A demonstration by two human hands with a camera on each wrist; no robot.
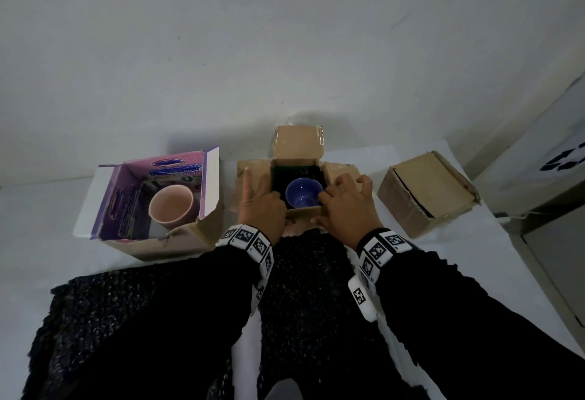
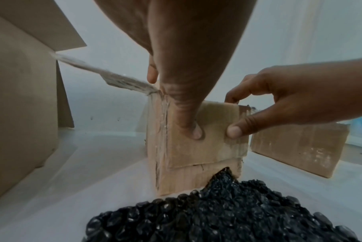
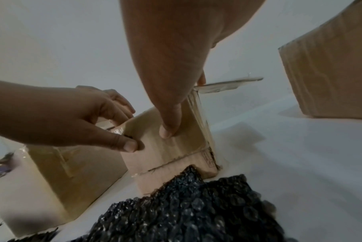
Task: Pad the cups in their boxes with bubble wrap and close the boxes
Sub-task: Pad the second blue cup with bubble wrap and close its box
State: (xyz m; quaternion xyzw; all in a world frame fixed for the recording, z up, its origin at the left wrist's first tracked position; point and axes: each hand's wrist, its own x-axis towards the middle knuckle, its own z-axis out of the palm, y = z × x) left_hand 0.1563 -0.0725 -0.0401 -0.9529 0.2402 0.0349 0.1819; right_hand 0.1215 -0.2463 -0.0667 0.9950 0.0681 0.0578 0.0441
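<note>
On the left a purple box (image 1: 126, 197) stands open with a pink cup (image 1: 171, 208) inside. In the middle, the left hand (image 1: 261, 206) and right hand (image 1: 345, 206) each pinch the near flap (image 2: 207, 139) of the open brown box (image 1: 297, 159), thumbs outside and fingers over its edge, around the blue cup (image 1: 303, 196) on dark padding. Black bubble wrap (image 1: 304, 289) lies just near it, and a shut brown box (image 1: 425, 190) sits at right.

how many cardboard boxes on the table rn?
3. Purple box on the left, open, pink cup inside. Middle box, open, blue cup inside, both hands on it. Brown box on the right, closed. None seen hidden.
</note>
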